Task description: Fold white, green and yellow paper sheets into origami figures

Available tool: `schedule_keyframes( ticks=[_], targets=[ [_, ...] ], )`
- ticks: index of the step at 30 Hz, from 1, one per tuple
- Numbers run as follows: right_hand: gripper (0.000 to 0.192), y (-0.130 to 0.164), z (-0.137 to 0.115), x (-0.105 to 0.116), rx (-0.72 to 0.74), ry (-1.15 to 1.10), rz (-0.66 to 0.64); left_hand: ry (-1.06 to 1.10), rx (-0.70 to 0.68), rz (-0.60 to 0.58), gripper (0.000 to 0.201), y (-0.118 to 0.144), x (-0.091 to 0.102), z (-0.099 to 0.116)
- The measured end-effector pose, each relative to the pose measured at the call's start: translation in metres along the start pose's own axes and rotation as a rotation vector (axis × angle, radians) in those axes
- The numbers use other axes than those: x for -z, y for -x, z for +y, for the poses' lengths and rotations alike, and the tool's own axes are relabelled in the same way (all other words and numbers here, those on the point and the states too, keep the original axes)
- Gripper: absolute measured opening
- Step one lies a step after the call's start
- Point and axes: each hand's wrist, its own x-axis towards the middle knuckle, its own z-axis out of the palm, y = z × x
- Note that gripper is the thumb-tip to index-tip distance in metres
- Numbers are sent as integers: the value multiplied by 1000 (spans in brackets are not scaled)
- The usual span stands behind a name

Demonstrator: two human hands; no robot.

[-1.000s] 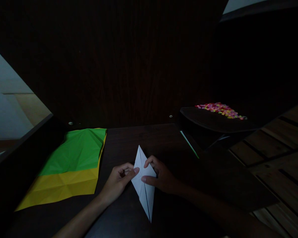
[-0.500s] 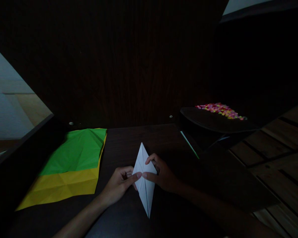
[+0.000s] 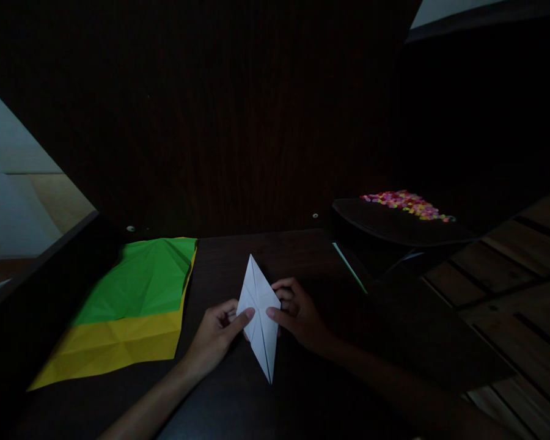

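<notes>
A white sheet of paper folded into a long diamond (image 3: pixel 259 287) is held upright lengthwise in front of me, its points facing away and toward me. A crease or slit runs down its middle. My left hand (image 3: pixel 217 333) grips the left corner, thumb on top and fingers curled beneath. On the opposite corner, my right hand (image 3: pixel 302 315) pinches the paper with the thumb on its face and the other fingers behind, partly hidden. Both thumbs lie near the centre, a little apart.
A creased green sheet (image 3: pixel 142 281) overlaps a yellow sheet (image 3: pixel 119 351) on the dark table (image 3: pixel 224 263) at left. Small pink, red and yellow pieces (image 3: pixel 407 203) are heaped on a dark curved surface at right. A thin pale-green strip (image 3: pixel 349 267) lies nearer.
The folded paper has shifted slightly left and away from me. My thumbs have moved apart, and my right index finger has slid off the paper's face to its edge.
</notes>
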Motion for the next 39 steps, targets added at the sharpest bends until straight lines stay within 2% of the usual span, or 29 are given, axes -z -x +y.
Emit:
schedule_keyframes(
  ticks=[10,16,22,28,39],
  targets=[
    [30,-2,-5,-3,32,56,37,-101,-35,-78,28,2,0,1],
    [31,1,-3,-5,9,73,12,-69,-29,-100,27,2,-1,-4],
    [28,3,-7,-6,-3,58,-34,-72,-3,-65,30,3,0,-1],
    [25,2,-5,1,-20,-81,-75,-39,24,-21,31,3,3,3],
    [27,2,-5,1,6,-90,-127,13,21,-42,28,5,2,4]
  ],
)
